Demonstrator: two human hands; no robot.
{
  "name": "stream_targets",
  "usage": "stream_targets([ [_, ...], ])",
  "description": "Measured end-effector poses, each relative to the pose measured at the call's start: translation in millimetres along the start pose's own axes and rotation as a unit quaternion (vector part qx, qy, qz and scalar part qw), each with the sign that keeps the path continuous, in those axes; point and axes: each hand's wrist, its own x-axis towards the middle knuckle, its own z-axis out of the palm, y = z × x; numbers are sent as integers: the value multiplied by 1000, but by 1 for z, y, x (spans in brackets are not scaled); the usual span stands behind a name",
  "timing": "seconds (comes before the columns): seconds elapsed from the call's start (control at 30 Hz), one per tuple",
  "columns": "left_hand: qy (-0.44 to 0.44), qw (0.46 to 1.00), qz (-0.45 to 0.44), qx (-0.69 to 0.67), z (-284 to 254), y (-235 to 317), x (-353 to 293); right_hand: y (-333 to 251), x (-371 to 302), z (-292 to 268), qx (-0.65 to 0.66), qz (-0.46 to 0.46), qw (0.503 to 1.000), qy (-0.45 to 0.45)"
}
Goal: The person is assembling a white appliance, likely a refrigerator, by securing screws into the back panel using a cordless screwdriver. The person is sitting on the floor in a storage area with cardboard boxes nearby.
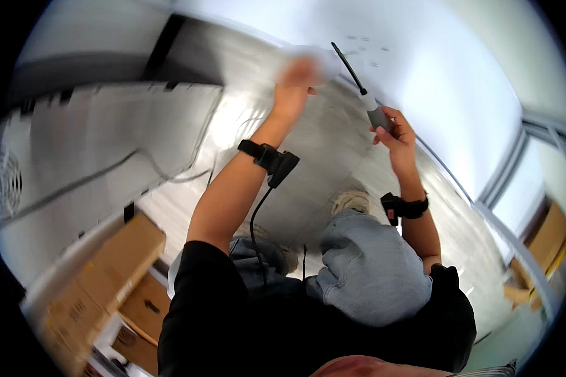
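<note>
Screwdriver [362,92], slim-shafted, its cylindrical grey handle [375,113] in right fingers [397,117]; left fingers [300,69] blurred, spread I cannot tell.

Screwdriver [363,93] in right hand [397,133], left hand [297,76] near white panel [449,81]

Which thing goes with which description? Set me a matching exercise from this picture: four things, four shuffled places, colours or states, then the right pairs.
Things
1. Screwdriver
2. Left hand
3. Jeans
4. Round vent grille

Descriptions
A. Light blue
B. Near the left edge of the picture
C. Held in the right hand
D. Blurred

Right pairs: 1-C, 2-D, 3-A, 4-B.
</note>
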Motion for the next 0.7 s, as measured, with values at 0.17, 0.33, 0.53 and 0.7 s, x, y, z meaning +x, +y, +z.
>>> stream_targets([
  [0.17, -40, 991, 9, -124, -72, 43, -75, -15, 22, 68, -89, -14, 973, -212],
  [0.33, 31, 987, 35, -156, -123, 60, -181, -43, 2, 125, -156, 21, 906, -393],
  [0.53, 158, 971, -14, -182, -178, 46, -269, -70, -37, 203, -262, 107, 796, -535],
  [0.7, 267, 945, -17, -189, -212, 69, -296, -94, -77, 278, -284, 162, 754, -570],
])
